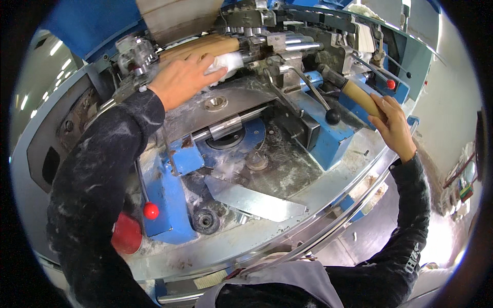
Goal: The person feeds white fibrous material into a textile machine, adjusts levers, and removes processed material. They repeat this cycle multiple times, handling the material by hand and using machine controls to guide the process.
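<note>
Here, at upper left of the frame, the left hand [181,79] lies flat, fingers together, on a white wad [228,61] beside tan rollers [205,47]. At right, the right hand [393,123] wraps a tan lever handle [361,97].

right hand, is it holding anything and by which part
Yes: the right hand grips the tan lever handle at its lower end, fingers wrapped round it. The left hand only rests on a white tuft.
</note>
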Demonstrator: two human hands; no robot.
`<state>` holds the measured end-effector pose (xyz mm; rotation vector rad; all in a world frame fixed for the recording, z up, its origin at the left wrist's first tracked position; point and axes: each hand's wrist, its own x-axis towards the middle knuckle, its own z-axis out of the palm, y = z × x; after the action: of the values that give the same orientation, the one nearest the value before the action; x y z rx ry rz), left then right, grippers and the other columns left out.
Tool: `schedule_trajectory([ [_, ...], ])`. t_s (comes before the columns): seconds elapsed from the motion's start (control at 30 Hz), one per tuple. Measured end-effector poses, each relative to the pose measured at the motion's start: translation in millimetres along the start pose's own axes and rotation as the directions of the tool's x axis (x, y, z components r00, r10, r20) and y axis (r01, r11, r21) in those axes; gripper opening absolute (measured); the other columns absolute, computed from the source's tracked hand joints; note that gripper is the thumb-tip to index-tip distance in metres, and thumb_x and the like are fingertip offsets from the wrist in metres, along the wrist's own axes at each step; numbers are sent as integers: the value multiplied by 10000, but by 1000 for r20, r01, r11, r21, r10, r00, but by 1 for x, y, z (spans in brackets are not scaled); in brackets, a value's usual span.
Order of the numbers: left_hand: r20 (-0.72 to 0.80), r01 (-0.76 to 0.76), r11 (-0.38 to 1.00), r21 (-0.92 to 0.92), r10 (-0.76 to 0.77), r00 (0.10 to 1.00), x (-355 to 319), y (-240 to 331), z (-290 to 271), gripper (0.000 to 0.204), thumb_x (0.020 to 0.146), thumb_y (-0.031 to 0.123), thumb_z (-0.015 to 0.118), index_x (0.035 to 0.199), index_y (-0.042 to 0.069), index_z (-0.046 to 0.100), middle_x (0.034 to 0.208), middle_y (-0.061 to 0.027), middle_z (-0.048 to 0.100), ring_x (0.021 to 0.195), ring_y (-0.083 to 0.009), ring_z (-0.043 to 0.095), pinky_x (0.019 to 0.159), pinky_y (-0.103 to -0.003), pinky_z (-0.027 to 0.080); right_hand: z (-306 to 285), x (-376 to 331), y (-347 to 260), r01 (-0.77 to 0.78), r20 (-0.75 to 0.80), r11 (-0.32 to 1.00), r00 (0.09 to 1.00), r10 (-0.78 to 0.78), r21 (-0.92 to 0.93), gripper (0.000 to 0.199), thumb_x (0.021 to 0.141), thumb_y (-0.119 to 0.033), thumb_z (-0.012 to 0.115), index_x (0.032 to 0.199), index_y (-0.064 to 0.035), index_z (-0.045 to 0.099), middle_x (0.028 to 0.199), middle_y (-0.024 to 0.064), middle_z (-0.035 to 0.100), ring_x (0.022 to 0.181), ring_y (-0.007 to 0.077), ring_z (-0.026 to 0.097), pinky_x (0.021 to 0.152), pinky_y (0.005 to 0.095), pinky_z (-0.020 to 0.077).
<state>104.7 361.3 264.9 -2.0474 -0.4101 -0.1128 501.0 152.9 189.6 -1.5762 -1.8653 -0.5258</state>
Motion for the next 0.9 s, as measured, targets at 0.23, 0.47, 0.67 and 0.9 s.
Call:
schedule_trajectory([
  [0.23, -182, -99, 993, 59, 108, 977, 14, -14, 39, 316, 758, 109, 558, 1072, 138, 534, 927, -20, 521, 851, -192, 553, 619, -281, 508, 54, 1, 40, -92, 216, 995, 972, 96, -30, 437, 718, -79, 677, 1130, 25, 575, 906, 190, 579, 899, 362, 534, 807, 417, 431],
  [0.47, -342, 49, 991, -121, -88, 935, 13, -22, 41, 224, 704, 94, 612, 917, 98, 542, 913, -38, 517, 872, -219, 568, 698, -343, 505, 83, -1, 58, -70, 270, 996, 959, 84, -60, 365, 741, -93, 658, 1082, 20, 594, 928, 209, 595, 942, 376, 544, 835, 419, 435],
  [0.67, -367, 90, 953, -291, -198, 909, 12, -24, 42, 334, 658, 17, 650, 969, 80, 545, 947, -62, 498, 922, -262, 553, 739, -382, 495, 25, 58, 2, -1, 15, 995, 1000, 3, -104, 256, 816, -132, 638, 1029, 7, 610, 968, 173, 622, 905, 317, 597, 783, 391, 474],
  [0.9, -332, 119, 918, -378, -255, 908, 9, -27, 44, 352, 687, 8, 644, 1018, 84, 554, 978, -83, 510, 952, -298, 549, 761, -390, 481, 104, 158, -127, 596, 110, 788, 803, -585, -157, 299, 825, -77, 581, 1113, -36, 509, 956, 126, 541, 826, 275, 618, 664, 368, 522],
])
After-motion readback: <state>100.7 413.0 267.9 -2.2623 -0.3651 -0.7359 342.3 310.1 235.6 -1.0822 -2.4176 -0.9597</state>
